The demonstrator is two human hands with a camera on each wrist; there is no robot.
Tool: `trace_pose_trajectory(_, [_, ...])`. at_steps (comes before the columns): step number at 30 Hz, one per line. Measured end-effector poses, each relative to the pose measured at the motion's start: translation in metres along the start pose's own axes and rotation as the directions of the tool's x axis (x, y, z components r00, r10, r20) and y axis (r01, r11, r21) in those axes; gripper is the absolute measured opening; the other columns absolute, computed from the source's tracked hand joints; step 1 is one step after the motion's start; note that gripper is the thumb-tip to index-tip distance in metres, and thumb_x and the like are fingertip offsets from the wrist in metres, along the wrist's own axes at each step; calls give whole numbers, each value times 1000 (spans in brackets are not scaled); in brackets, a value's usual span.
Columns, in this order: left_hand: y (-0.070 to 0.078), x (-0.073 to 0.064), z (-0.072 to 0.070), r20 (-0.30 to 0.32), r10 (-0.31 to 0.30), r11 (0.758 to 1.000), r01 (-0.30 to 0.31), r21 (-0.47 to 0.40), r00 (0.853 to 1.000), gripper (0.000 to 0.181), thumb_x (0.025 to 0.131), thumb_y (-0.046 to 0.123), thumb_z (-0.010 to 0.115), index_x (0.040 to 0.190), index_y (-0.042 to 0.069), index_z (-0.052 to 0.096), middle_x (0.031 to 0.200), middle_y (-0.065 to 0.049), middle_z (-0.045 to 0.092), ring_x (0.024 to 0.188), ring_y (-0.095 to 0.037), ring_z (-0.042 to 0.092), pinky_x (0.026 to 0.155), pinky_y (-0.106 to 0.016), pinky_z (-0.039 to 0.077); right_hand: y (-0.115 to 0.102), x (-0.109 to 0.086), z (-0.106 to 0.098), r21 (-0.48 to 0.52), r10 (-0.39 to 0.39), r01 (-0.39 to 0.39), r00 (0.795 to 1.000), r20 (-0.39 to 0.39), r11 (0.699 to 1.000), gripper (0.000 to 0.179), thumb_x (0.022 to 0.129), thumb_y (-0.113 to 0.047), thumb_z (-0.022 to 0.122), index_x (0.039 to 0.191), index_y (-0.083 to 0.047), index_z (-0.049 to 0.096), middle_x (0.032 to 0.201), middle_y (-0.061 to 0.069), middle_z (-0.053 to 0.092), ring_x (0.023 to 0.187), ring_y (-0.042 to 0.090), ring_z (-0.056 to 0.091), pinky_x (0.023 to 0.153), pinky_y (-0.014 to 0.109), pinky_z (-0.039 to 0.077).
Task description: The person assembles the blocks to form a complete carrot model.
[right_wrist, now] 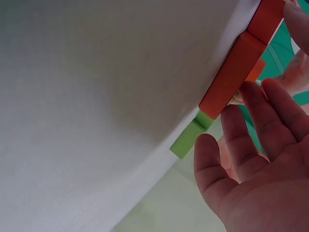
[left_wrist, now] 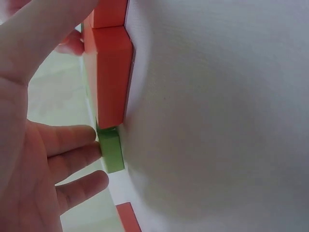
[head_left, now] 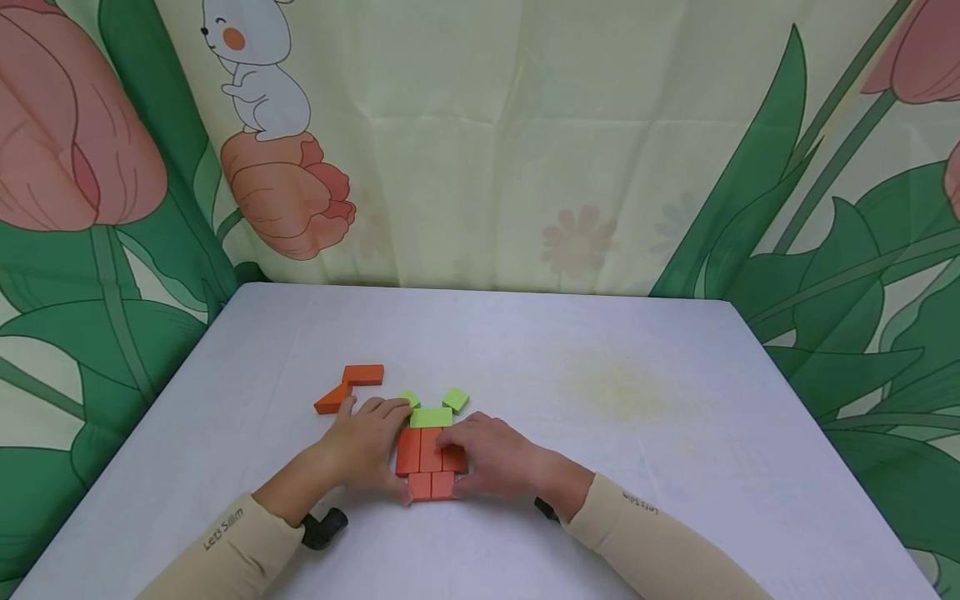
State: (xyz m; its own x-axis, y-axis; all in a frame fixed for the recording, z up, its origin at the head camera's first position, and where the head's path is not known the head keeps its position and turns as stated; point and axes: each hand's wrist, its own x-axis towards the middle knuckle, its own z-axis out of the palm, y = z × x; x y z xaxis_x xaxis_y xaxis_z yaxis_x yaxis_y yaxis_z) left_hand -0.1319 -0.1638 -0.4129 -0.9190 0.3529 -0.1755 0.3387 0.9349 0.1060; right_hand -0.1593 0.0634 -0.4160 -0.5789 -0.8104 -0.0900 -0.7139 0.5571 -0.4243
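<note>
Flat on the table, red blocks (head_left: 431, 451) stand side by side above a row of two shorter red blocks (head_left: 420, 487). A green rectangular block (head_left: 431, 417) lies against their far end, with small green blocks (head_left: 456, 400) angled off its far corners. My left hand (head_left: 363, 450) flanks the left side, its thumb at the lower row and its spread fingers beside the green pieces. Along the other side, my right hand (head_left: 498, 458) has its thumb by the lower row and fingertips over the right red block, partly hiding it. Fingers (right_wrist: 263, 121) look loosely bent in the right wrist view.
Left of the green pieces lie an orange block (head_left: 363, 375) with a slanted end and a pointed orange block (head_left: 332, 399), touching it. A white cloth covers the table (head_left: 637, 500). Behind it hangs a printed curtain (head_left: 465, 150) with tulips.
</note>
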Motion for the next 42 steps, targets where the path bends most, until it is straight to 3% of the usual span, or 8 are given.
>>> trace_pose_trajectory(11, [0, 0, 0, -1, -3, 1000, 3, -4, 1000, 111, 57, 67, 87, 143, 8, 49, 145, -9, 50, 133, -35, 42, 105, -75, 21, 0, 1, 1, 32, 15, -15, 1000, 5, 999, 49, 84, -26, 82, 127, -16, 64, 117, -12, 62, 113, 12, 50, 93, 24, 44])
trace_pose_trajectory(16, [-5, 1, -4, 25, 2, 995, 1, -95, 1000, 103, 63, 61, 87, 144, 8, 50, 145, -9, 50, 134, -35, 42, 105, -75, 18, 2, -1, -5, 80, 49, -49, 999, -6, 996, 50, 83, -24, 82, 128, -14, 63, 115, -10, 63, 104, 9, 55, 90, 25, 47])
trace_pose_trajectory(19, [-12, 3, -8, 40, 5, 988, 1, -153, 999, 92, 69, 51, 87, 144, 10, 51, 145, -6, 51, 134, -34, 41, 106, -74, 16, 4, -2, -9, 84, 95, -94, 995, -5, 992, 51, 84, -21, 81, 131, -13, 62, 118, -6, 63, 110, 13, 56, 95, 29, 47])
trace_pose_trajectory(25, [-21, 6, -12, 66, -10, 976, 24, -216, 998, 81, 74, 34, 89, 143, 14, 54, 144, -3, 53, 134, -33, 40, 106, -66, 27, 8, -2, -11, 94, 141, -140, 990, -5, 986, 46, 88, -19, 77, 131, -11, 61, 125, -2, 63, 119, 17, 56, 101, 34, 45])
trace_pose_trajectory(30, [-22, 6, -12, 53, -11, 974, 23, -224, 999, 78, 74, 31, 89, 142, 13, 55, 143, -4, 54, 134, -34, 40, 106, -65, 27, 9, -1, -9, 135, 138, -135, 990, -17, 982, 44, 89, -18, 77, 130, -9, 62, 122, -2, 64, 113, 16, 58, 99, 32, 47])
trace_pose_trajectory(35, [-20, 7, -12, 51, -19, 977, 30, -213, 999, 78, 74, 32, 90, 141, 13, 56, 142, -4, 55, 133, -34, 40, 106, -64, 27, 9, -2, -8, 114, 142, -137, 990, -29, 984, 44, 88, -20, 76, 129, -10, 62, 121, -2, 64, 111, 15, 58, 98, 32, 47])
trace_pose_trajectory(42, [-20, 8, -12, 40, -17, 974, 26, -224, 999, 64, 82, 27, 82, 139, 12, 58, 139, -4, 57, 132, -35, 41, 104, -65, 29, 8, -2, -7, 91, 138, -134, 990, -39, 987, 45, 89, -23, 77, 130, -11, 63, 121, -3, 64, 114, 17, 56, 97, 33, 47])
